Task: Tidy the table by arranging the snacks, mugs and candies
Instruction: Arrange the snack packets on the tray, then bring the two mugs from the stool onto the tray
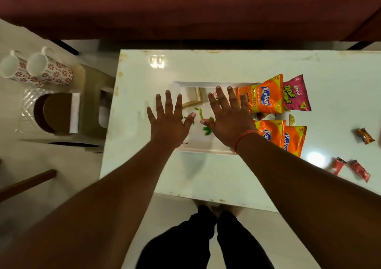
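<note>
My left hand (170,120) and my right hand (227,118) are spread flat, fingers straight, over a white rectangular tray (206,149) on the white table (226,176). Neither hand holds anything. An orange Kurkure snack packet (266,97) lies at the tray's right end, with a pink Tedhe Medhe packet (294,95) beside it. Two more orange packets (288,138) lie below them. Red candies (358,169) and a brown candy (365,135) are scattered at the right. Two floral mugs (49,70) stand on a side stool at the left.
A brown round object in a white holder (55,114) sits on a patterned tray on the stool. A dark red sofa (185,8) runs along the far side. A wooden chair part (26,183) shows at the lower left. My legs (206,244) stand at the table's near edge.
</note>
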{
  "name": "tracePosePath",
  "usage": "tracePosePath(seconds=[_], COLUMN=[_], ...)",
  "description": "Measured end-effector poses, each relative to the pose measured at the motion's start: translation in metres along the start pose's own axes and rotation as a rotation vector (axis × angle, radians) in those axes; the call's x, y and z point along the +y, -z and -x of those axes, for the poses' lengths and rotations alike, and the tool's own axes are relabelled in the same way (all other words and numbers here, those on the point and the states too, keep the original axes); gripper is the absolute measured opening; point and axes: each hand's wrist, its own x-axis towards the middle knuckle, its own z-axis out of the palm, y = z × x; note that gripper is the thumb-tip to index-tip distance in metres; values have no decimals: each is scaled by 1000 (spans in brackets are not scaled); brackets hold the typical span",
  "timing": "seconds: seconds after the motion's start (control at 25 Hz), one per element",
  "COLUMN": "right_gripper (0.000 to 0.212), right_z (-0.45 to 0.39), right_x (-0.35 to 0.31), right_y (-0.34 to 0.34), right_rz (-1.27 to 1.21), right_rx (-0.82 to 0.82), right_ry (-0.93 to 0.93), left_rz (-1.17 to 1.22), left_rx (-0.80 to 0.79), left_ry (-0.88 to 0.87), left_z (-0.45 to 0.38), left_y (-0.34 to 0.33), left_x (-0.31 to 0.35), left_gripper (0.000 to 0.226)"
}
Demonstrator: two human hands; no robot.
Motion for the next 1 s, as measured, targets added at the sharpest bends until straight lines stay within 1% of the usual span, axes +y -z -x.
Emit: tracePosePath(seconds=[0.16, 0.28, 0.44, 0.52, 0.64, 0.76, 0.88, 1.0], right_gripper=[84, 86, 86, 83, 80, 75, 74, 78], right_z=[-19, -43, -69, -92, -134, -179, -220, -261], right_x=[-10, -48, -121, -174, -261, -334, -398, -446], right_y=[18, 24, 19, 23, 40, 69, 96, 114], right_rz=[18, 25, 50, 30, -10, -25, -77, -65], right_rx=[24, 35, 34, 24, 55, 98, 130, 155], right_ry=[46, 55, 80, 90, 99, 166, 233, 316], left_rz=[23, 52, 54, 74, 84, 81, 70, 35], left_rx=[20, 7, 0, 27, 86, 175, 221, 183], left_ry=[17, 19, -15, -40, -35, -26, 72, 175], left_z=[9, 1, -5, -10, -27, -47, -69, -99], left_y=[6, 8, 6, 15, 41, 74, 95, 106], left_x=[-28, -76, -149, -199, -286, -366, -438, -494], left_gripper=[78, 78, 79, 79, 78, 74, 70, 72])
